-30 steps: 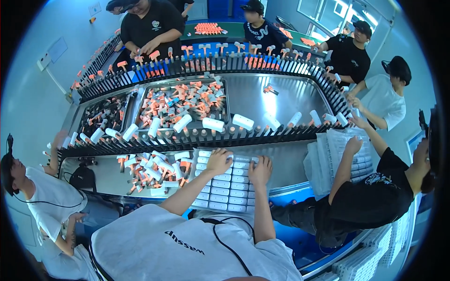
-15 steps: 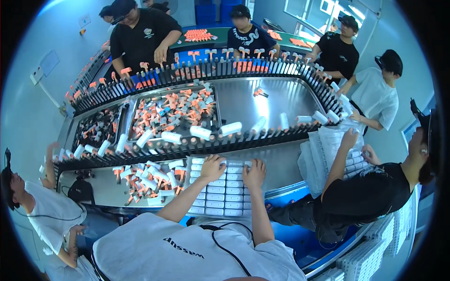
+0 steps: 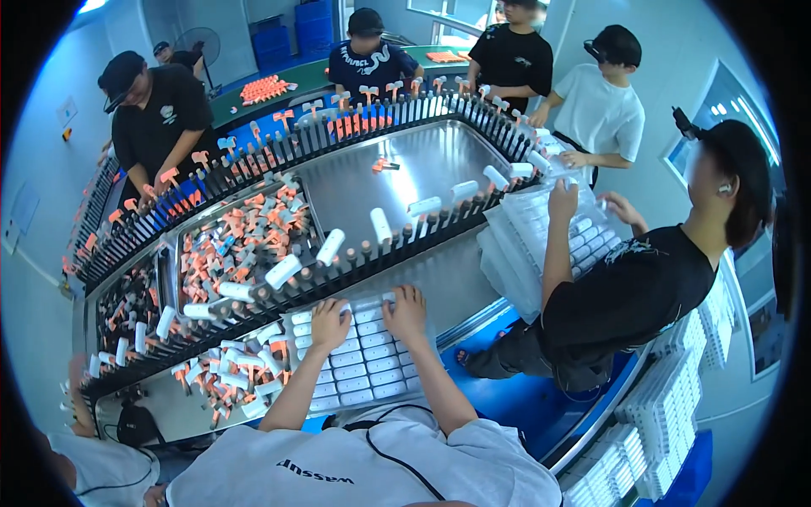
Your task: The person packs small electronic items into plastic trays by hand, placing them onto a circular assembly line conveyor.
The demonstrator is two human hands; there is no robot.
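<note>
My left hand (image 3: 329, 324) and my right hand (image 3: 406, 311) rest side by side on the far end of a clear plastic tray (image 3: 359, 373) filled with rows of white oblong parts. Fingers of both hands curl down over the tray's top rows; whether either pinches a part is hidden. Just beyond my hands runs a black conveyor rack of pegs (image 3: 355, 253) carrying white cylinders (image 3: 330, 246). To the left of the tray lies a loose heap of white and orange parts (image 3: 221, 378).
A steel trough (image 3: 427, 165) holds orange and white pieces (image 3: 236, 245) behind the rack. A person in black (image 3: 625, 296) at my right reaches to stacked clear trays (image 3: 528, 237). Several other people stand around the far side. More tray stacks (image 3: 667, 414) sit lower right.
The view has tilted and shifted, so the line now runs diagonally. My hands stay on the tray's far end, drawn slightly closer together. The white cylinders on the rack have moved along.
</note>
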